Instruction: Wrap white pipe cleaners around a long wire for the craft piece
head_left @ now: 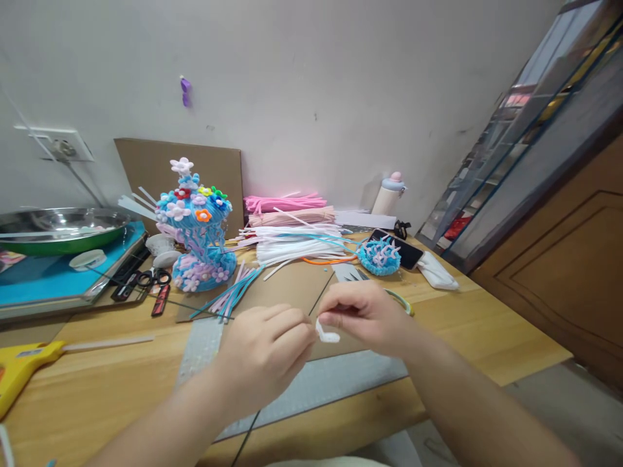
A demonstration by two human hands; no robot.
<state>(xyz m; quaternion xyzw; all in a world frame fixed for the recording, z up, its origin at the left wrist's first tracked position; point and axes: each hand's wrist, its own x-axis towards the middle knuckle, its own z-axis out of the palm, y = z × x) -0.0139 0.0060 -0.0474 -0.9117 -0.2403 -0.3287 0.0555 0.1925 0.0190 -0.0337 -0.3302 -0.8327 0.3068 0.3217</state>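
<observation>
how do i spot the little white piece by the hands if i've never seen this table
Find the wooden table, then the left hand and right hand above it. The small white piece shows between them. Unlike the long white strips bundled behind, it is short and bent.

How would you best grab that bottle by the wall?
Probably around the bottle's cream body, below its blue lid, coming from the front: the body looks straight-sided and unobstructed there, while the wall stands close behind.
</observation>
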